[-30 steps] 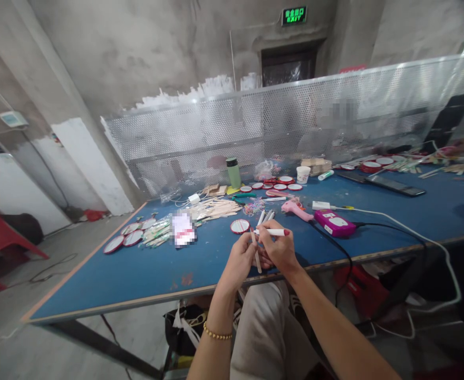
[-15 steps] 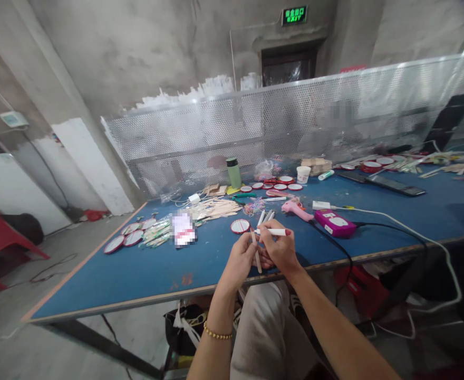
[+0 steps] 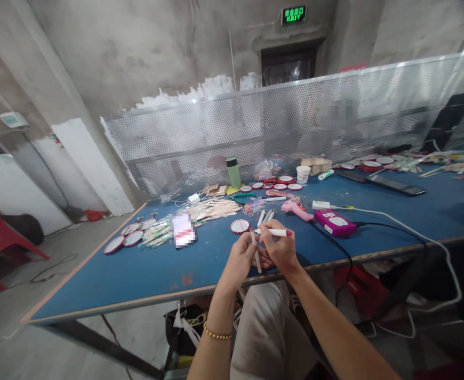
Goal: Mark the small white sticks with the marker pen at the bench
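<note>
My left hand is closed on a flat wooden craft stick, whose upper end looks reddish. In my right hand is a white marker pen with a red end, its tip pointing left at the top of the stick. Whether the tip touches the wood is too small to tell. Just beyond my fingers a round white disc with a red rim lies on the blue table. Several white markers lie right behind my hands.
A pile of craft sticks and a phone lie to the left. Rightward are a pink glue gun, a purple box and trailing cables. A green bottle and paper cup stand before the perforated metal screen.
Both hands, the stick and the marker stay in almost the same place. Nothing on the table has visibly moved.
</note>
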### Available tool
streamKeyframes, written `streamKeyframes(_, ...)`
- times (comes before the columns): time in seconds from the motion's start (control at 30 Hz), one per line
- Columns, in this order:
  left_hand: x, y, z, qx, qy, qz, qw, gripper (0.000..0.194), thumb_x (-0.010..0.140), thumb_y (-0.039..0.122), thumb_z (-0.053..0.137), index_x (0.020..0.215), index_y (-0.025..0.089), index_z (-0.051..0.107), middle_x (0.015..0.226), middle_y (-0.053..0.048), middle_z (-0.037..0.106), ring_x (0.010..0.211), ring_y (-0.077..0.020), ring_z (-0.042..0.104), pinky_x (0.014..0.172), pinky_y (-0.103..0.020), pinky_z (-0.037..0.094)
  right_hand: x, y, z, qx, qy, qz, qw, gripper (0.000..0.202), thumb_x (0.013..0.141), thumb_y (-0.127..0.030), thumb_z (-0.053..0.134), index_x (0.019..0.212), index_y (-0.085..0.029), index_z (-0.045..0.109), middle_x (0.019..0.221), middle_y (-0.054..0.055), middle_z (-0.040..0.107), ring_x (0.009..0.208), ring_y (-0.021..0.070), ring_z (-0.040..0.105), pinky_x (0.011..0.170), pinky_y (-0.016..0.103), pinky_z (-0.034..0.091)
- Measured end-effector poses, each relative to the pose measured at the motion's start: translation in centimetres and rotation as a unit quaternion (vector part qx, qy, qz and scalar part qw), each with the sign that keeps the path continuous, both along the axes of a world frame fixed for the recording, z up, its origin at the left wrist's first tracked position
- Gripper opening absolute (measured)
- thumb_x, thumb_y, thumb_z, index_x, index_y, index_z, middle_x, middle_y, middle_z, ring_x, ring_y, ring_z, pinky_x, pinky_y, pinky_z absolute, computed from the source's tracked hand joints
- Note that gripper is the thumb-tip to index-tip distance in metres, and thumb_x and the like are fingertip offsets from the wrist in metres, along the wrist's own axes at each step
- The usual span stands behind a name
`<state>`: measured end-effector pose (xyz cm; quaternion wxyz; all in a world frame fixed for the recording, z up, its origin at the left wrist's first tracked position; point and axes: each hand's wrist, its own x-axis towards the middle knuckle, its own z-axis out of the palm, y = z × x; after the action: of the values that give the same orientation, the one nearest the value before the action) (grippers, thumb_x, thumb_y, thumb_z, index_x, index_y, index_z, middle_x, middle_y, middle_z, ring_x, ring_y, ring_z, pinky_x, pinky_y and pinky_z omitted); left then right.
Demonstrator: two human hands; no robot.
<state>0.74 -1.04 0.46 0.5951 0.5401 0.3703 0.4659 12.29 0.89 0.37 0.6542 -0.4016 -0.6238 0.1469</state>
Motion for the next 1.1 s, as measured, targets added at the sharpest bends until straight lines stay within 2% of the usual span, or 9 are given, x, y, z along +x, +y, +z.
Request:
streamKeyframes(0.23,-0.04,0.08,-0.12,-0.003,-0.005,0.000,1.000,0.044,0.074,0.050,0.067,0.099,0.018,0.051,0.063,0.002,0.065,0.059,-0.0201,0.069,0.055,-0.030,0.055,0.06,-0.06,0.08,0.000,-0.010,-0.001,1.000,0.023,0.086,-0.031,0.050,0.067,-0.020,0.058,0.054,-0.002,0.058,0.050,0.0121,0.053,0.053,0.023,0.043)
streamKeyframes(0.47,0.01,0.04,-0.04,0.003,-0.007,0.002,1.000,0.043,0.073,0.051,0.067,0.097,0.019,0.050,0.061,0.003,0.065,0.051,-0.0165,0.066,0.050,-0.027,0.052,-0.02,-0.08,0.06,-0.004,-0.010,0.004,1.000,0.024,0.087,-0.031,0.049,0.067,-0.020,0.057,0.053,-0.003,0.056,0.049,0.0117,0.053,0.053,0.022,0.042)
streamKeyframes(0.77,-0.01,0.13,-0.28,-0.001,0.001,0.003,1.000,0.042,0.075,0.048,0.065,0.102,0.019,0.051,0.064,0.002,0.065,0.058,-0.0202,0.069,0.055,-0.032,0.055,0.02,0.02,0.04,-0.002,-0.008,-0.003,1.000,0.023,0.086,-0.031,0.050,0.067,-0.020,0.057,0.053,-0.002,0.057,0.049,0.0124,0.054,0.053,0.023,0.043)
streamKeyframes(1.1,0.06,0.00,-0.06,0.006,-0.004,0.001,1.000,0.037,0.075,0.045,0.063,0.097,0.019,0.050,0.061,0.003,0.065,0.050,-0.0169,0.066,0.050,-0.028,0.053,0.03,0.03,0.04,0.000,-0.011,-0.001,1.000,0.024,0.087,-0.032,0.050,0.066,-0.020,0.057,0.055,-0.002,0.058,0.050,0.0123,0.054,0.053,0.023,0.043)
